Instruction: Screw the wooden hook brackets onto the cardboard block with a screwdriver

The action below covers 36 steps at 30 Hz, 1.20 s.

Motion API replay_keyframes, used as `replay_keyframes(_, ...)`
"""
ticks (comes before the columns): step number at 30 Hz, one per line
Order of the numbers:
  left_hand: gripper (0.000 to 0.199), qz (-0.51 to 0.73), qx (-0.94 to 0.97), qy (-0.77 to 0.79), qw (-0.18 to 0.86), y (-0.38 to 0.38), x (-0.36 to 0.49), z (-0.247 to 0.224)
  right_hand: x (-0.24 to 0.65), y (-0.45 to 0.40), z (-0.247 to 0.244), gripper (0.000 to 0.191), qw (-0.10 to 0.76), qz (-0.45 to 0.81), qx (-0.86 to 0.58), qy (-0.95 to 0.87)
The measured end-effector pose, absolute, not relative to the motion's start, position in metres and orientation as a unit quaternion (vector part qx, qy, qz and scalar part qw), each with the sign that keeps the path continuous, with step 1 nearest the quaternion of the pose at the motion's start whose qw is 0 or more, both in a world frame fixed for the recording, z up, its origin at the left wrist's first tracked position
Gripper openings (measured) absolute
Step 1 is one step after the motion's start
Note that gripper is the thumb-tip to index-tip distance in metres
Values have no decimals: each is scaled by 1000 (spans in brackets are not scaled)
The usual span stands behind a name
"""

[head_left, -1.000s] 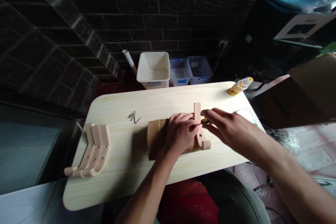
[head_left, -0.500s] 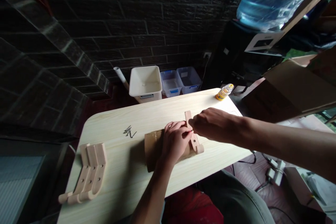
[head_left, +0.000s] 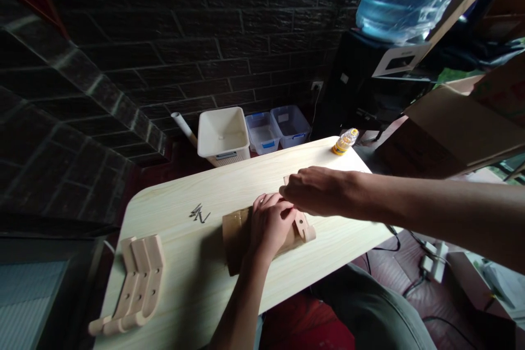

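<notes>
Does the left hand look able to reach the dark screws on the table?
Yes, probably: the dark screws lie uncovered, with only cardboard and tabletop between. However, the left hand rests on that cardboard, so it would likely need to lift off first.

Hooks (head_left: 141,286) left of cardboard (head_left: 233,238)

Bare hands (head_left: 269,224), uncovered forearms (head_left: 241,301), dull grey-green trousers (head_left: 377,306) with creased fabric
</notes>
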<state>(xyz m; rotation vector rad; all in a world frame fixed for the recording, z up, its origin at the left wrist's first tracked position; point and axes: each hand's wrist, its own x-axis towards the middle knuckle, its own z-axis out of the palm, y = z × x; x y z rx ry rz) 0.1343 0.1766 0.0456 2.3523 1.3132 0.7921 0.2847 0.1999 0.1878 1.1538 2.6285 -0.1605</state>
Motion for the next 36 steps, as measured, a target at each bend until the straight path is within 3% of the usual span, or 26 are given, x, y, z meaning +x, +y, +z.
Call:
replay_keyframes(17, 7, 277, 807, 481, 203, 176, 136, 41, 283, 203, 217, 21, 239, -146, 448, 849)
replay_keyframes(36, 6, 277, 795, 493, 218, 177, 136, 41, 286, 205, 211, 25, 221, -162, 458, 846)
